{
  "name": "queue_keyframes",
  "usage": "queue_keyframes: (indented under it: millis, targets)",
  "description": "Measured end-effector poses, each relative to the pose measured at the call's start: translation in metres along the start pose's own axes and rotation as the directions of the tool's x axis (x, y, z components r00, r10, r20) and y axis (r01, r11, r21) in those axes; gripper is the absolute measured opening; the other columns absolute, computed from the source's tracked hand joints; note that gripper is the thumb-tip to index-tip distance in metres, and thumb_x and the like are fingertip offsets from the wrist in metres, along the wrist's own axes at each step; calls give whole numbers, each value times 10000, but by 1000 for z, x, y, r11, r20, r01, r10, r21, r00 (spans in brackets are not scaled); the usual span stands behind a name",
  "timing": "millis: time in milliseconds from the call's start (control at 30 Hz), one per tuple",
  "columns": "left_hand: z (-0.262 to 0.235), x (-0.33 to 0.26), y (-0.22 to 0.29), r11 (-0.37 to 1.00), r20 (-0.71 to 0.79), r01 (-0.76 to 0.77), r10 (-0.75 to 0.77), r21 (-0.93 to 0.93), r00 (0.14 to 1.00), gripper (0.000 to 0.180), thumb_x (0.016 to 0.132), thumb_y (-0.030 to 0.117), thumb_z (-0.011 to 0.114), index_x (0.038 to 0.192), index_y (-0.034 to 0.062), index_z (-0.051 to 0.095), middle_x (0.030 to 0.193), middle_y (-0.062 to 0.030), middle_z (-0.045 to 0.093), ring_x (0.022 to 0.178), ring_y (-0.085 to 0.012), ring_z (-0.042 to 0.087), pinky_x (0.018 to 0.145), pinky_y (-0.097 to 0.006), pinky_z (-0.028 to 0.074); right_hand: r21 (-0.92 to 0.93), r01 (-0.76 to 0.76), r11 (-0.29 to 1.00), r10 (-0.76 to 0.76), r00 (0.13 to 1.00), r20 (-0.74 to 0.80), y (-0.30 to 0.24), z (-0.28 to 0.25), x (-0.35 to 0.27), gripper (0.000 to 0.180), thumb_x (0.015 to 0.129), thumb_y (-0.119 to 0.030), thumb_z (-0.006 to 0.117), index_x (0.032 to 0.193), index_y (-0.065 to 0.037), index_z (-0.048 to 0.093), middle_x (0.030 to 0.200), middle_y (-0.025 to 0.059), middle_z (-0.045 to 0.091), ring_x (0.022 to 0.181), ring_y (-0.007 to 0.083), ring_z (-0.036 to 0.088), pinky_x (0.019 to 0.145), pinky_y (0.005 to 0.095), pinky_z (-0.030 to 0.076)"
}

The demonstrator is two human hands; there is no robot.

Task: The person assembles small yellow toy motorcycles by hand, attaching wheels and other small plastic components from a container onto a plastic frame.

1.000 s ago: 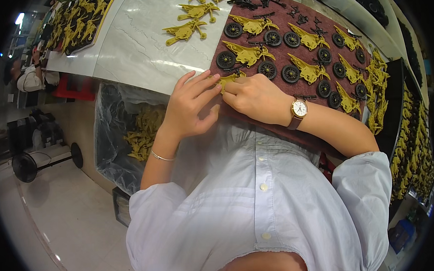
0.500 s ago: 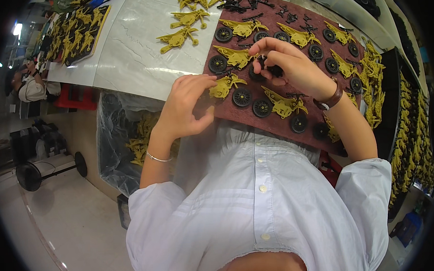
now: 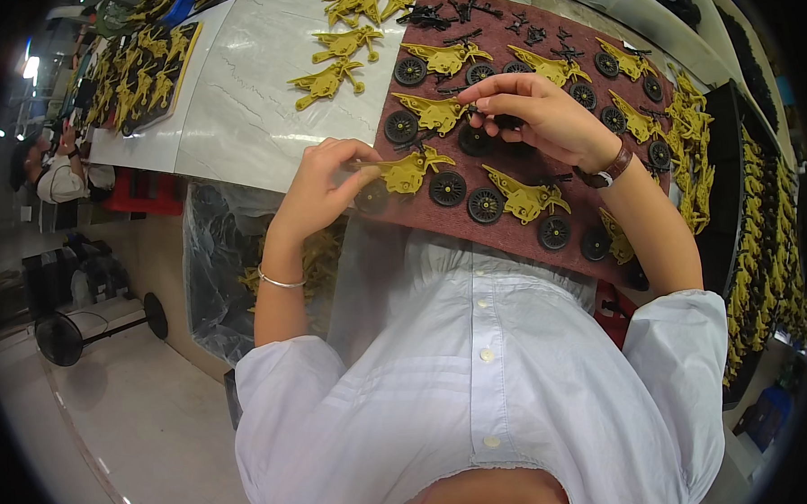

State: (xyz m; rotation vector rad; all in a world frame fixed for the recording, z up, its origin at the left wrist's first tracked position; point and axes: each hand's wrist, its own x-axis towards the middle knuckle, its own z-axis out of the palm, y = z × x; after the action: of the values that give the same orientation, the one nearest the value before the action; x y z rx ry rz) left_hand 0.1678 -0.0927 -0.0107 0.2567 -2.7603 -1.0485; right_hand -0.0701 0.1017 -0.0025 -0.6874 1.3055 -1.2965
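Frame [image 3: 404,174] is pinched at its tip by the left hand [image 3: 324,185]. Right hand [image 3: 542,115] half curls its fingers, hold unclear.

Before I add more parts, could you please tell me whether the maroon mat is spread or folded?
Spread: the mat lies flat beneath yellow frames and black wheels.

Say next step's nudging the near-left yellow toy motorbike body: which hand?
Probably the left hand: its fingertips are at the left end of that toy motorbike body. The right hand is farther off, near another black wheel.
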Motion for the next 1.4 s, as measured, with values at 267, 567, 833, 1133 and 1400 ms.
queue_keyframes:
  millis: [267,567,833,1133,1400]
  targets:
    - [-11,5,-7,939,176,199,-154,-280,972,145,856,91,677,940,-27,663,912,-60,674,903,-130,603,839,-283,462,-136,16,991,-23,998,-53,-2,-3,4,217,835,-155,672,1020,-45,651,823,-8,665,763,39,574,645,202,428]
    - [-16,13,-11,963,250,174,-119,-208,961,174,848,132,682,923,-23,653,876,-51,660,838,-121,582,788,-275,459,-580,360,731,-385,919,84,9,-1,25,162,772,-130,713,885,-18,739,838,53,715,732,129,642,691,274,514]
    - [-30,19,-20,931,352,258,-158,-257,922,170,853,148,681,920,-5,646,832,-5,623,793,-82,544,751,-254,447,-584,361,727,-372,922,106,5,4,31,145,750,-112,704,859,-25,745,777,59,710,708,110,649,666,256,506]
    - [-36,20,-22,954,344,248,-180,-166,922,157,844,140,687,934,13,666,841,9,628,793,-84,536,752,-251,444,16,63,998,-64,997,45,-1,1,32,243,795,-143,717,999,-10,711,792,-8,681,576,18,462,534,178,359]
    - [-12,47,3,993,-65,-111,113,26,992,136,854,104,660,955,17,689,958,-66,672,911,-185,614,780,-293,464,-283,309,908,-281,950,135,6,5,39,193,795,-111,744,955,-6,720,840,43,723,762,108,656,674,269,502]
